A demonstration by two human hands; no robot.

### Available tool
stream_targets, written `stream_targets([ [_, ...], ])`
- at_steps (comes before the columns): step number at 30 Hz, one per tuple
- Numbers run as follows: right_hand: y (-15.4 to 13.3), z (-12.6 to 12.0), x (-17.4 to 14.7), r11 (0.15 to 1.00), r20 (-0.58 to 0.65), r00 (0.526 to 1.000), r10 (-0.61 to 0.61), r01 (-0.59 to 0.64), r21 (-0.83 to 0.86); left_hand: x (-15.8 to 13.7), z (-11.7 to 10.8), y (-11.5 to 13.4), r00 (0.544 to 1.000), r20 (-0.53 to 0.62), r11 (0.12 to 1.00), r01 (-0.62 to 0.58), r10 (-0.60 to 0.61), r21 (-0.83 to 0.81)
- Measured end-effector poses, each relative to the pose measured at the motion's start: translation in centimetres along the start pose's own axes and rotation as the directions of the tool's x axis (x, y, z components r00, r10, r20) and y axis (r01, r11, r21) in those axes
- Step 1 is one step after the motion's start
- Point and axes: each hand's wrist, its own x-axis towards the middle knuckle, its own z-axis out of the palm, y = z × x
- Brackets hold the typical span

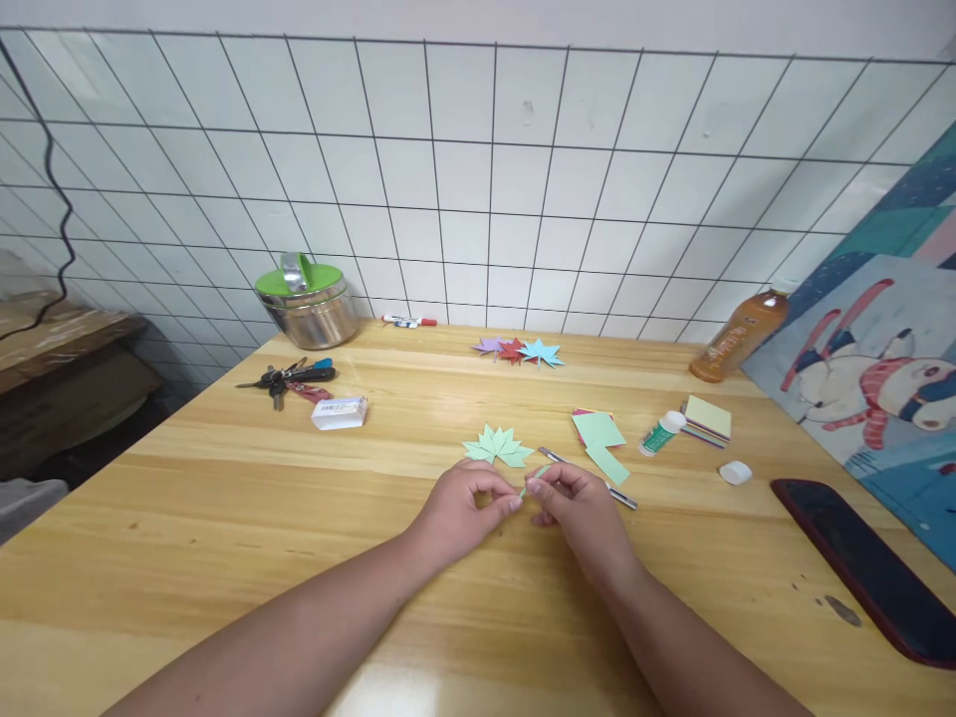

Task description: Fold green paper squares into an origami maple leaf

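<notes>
Between my two hands is a narrow strip of light green paper, mostly covered by fingers. My left hand pinches its left end between thumb and fingertips. The other end is pinched by my right hand. Just beyond my left hand, a light green paper leaf with pointed lobes lies flat on the wooden table. A slim metallic craft knife or pen lies partly hidden behind my right hand. Light green paper pieces rest to the right, over some pink paper.
A glue stick, its white cap, stacked paper squares, a phone and a drink bottle are at right. Purple, red and blue paper leaves lie behind. Keys, a small box and a pot stand left.
</notes>
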Motion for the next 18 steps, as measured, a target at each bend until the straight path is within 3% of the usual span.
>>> stream_targets([
  [6,0.2,0.0,0.2,0.993,-0.027,1.0,0.012,-0.009,0.114,-0.1,-0.1,-0.1,0.998,-0.053,1.0,-0.028,0.028,0.012],
  [13,0.1,0.0,0.3,0.983,0.03,0.999,-0.035,0.029,0.181,0.2,-0.9,-0.1,0.992,0.017,0.986,-0.124,0.122,0.112],
  [15,-0.1,-0.3,0.4,0.993,0.02,0.999,-0.044,0.041,0.114,0.6,-1.6,-0.4,0.993,-0.014,0.98,-0.114,0.118,0.165],
  [18,-0.8,-1.4,0.5,0.985,-0.059,0.992,-0.11,0.101,-0.139,1.2,-2.5,-1.2,0.989,-0.076,0.944,-0.097,0.127,0.316],
])
